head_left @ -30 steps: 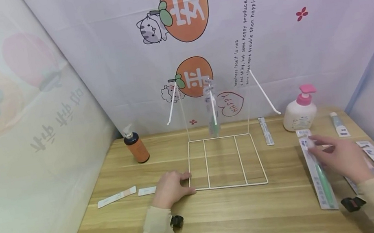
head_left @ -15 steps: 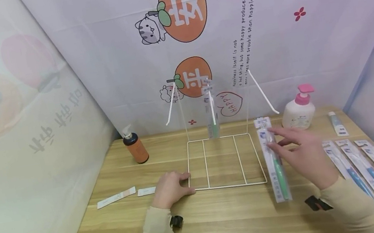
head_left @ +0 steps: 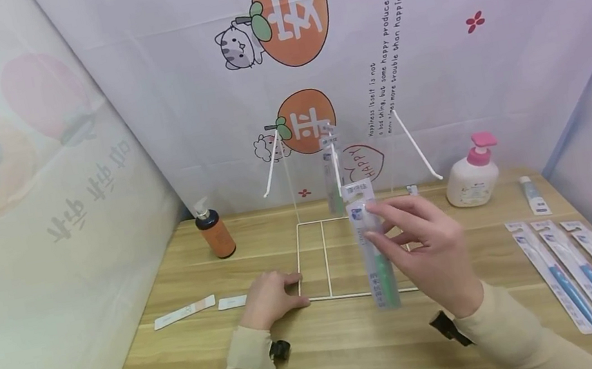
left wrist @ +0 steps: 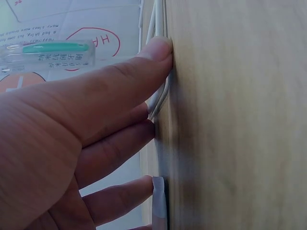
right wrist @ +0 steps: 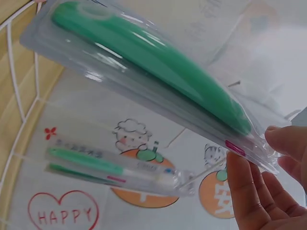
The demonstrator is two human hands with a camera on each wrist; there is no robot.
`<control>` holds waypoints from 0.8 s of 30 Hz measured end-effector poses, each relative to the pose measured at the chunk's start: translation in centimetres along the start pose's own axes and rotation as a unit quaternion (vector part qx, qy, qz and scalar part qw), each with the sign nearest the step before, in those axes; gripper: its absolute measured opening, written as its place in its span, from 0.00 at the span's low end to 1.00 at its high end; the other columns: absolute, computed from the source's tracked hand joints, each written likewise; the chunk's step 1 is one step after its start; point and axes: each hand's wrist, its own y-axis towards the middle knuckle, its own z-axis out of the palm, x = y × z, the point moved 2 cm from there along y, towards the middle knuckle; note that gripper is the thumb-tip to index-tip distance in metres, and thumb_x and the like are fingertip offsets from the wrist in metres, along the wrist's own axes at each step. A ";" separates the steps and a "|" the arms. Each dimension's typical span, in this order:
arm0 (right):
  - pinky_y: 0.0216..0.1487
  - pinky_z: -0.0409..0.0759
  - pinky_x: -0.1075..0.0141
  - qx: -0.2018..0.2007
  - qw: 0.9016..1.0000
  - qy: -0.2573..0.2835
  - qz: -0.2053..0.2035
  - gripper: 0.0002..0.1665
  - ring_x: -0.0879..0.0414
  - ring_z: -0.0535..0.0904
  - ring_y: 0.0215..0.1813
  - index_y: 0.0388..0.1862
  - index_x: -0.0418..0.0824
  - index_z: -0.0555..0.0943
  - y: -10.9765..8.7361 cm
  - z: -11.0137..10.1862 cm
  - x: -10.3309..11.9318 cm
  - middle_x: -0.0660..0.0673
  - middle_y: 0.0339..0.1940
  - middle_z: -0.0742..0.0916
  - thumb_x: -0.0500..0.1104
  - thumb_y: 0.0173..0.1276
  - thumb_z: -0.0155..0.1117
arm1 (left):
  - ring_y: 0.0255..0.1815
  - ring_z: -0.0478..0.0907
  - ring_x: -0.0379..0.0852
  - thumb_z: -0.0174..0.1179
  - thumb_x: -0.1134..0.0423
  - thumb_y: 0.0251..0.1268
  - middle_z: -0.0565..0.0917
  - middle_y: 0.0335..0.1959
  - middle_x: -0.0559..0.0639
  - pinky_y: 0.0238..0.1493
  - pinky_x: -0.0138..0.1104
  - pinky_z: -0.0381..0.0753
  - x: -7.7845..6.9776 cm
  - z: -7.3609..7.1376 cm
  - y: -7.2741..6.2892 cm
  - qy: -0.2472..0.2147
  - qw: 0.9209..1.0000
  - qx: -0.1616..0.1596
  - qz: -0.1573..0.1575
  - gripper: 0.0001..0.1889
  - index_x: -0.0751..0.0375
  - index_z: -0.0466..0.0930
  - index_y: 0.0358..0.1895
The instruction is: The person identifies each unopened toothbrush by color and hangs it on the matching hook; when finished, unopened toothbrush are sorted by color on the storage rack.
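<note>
My right hand (head_left: 430, 247) pinches a packaged green toothbrush (head_left: 385, 280) near its top end, between thumb and fingers. The pack stands close to upright, in front of the white wire rack (head_left: 326, 258). In the right wrist view the green handle (right wrist: 158, 67) shows large through clear plastic. Behind it, packaged green toothbrushes (right wrist: 91, 163) hang from the rack's middle hook. My left hand (head_left: 269, 298) grips the front left corner of the rack's base; in the left wrist view the thumb (left wrist: 156, 50) lies on the wire, with fingers on its other side.
Several blue packaged toothbrushes (head_left: 563, 290) lie at the right. A pink-topped pump bottle (head_left: 472, 181) and a small tube (head_left: 535, 196) stand and lie behind them. An orange pump bottle (head_left: 216, 234) stands back left. Thin sachets (head_left: 185, 312) lie by the left hand.
My right hand has carried the green toothbrush pack from the right side of the table leftward to in front of the rack. My left hand has stayed at the rack's corner.
</note>
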 end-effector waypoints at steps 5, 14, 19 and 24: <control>0.32 0.87 0.71 -0.012 0.999 0.021 -0.028 0.31 0.52 0.88 0.38 0.56 0.36 0.91 0.3 1.3 0.5 0.39 0.51 0.90 0.25 0.50 0.84 | 0.57 0.87 0.56 0.85 0.45 0.53 0.91 0.55 0.54 0.56 0.50 0.85 0.1 0.0 0.1 0.006 1.000 0.001 -0.001 0.30 0.51 0.92 0.60; 0.32 0.88 0.70 -0.017 0.999 0.019 -0.031 0.31 0.50 0.88 0.41 0.58 0.36 0.91 0.3 2.9 -0.4 0.38 0.53 0.88 0.25 0.53 0.84 | 0.58 0.87 0.56 0.84 0.45 0.54 0.91 0.56 0.54 0.58 0.50 0.84 0.2 0.2 0.3 0.007 1.000 0.004 -0.004 0.30 0.50 0.92 0.60; 0.31 0.88 0.68 -0.005 1.000 -0.008 -0.014 0.30 0.47 0.88 0.43 0.58 0.37 0.90 0.3 3.7 -1.4 0.38 0.55 0.87 0.26 0.55 0.84 | 0.58 0.87 0.56 0.84 0.45 0.54 0.91 0.56 0.54 0.58 0.50 0.84 0.1 0.1 0.2 0.003 1.000 0.004 -0.004 0.30 0.51 0.92 0.60; 0.31 0.89 0.67 -0.009 1.000 -0.029 0.003 0.28 0.45 0.88 0.45 0.57 0.36 0.89 0.6 4.7 -2.7 0.37 0.57 0.86 0.26 0.57 0.84 | 0.58 0.87 0.56 0.84 0.45 0.54 0.91 0.56 0.54 0.58 0.50 0.84 0.1 0.0 0.1 -0.001 1.000 0.004 -0.006 0.30 0.52 0.92 0.60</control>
